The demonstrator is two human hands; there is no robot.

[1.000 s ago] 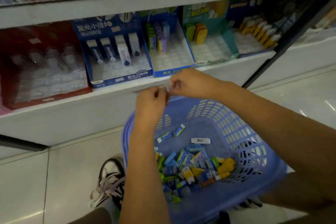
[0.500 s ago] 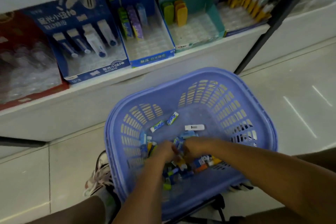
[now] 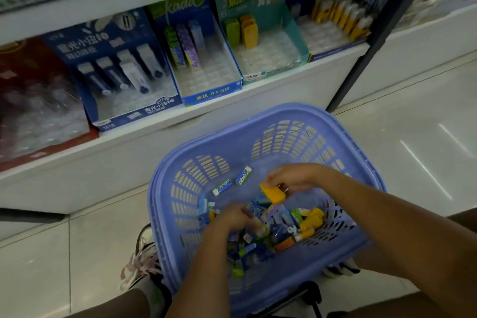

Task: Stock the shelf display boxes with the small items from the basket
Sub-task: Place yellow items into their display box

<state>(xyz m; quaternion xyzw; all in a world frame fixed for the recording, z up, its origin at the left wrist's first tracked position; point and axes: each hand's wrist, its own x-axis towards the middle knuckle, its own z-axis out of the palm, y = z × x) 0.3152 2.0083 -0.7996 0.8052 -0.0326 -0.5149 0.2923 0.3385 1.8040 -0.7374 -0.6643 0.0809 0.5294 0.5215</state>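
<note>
A blue plastic basket point(image 3: 343, 137) stands on the floor below the shelf, with several small coloured items point(image 3: 278, 227) heaped in its bottom. My right hand point(image 3: 294, 178) pinches a yellow-orange eraser point(image 3: 273, 192) just above the heap. My left hand point(image 3: 233, 217) is down among the items with fingers curled; what it holds is hidden. On the shelf stand display boxes: a dark blue one point(image 3: 134, 111), a blue Kada one point(image 3: 214, 90), a teal one point(image 3: 296, 41) with green and orange erasers, and a navy one point(image 3: 335, 51) with yellow items.
A red display box point(image 3: 51, 147) sits at the far left of the shelf. A black upright post point(image 3: 371, 41) rises right of the boxes. My shoe point(image 3: 144, 258) is left of the basket on the tiled floor. Two loose blue packets point(image 3: 232, 181) lie apart in the basket.
Both hands dropped from shelf height into the basket. My right hand then rose from the heap with the yellow-orange eraser pinched in it. The view tilted down.
</note>
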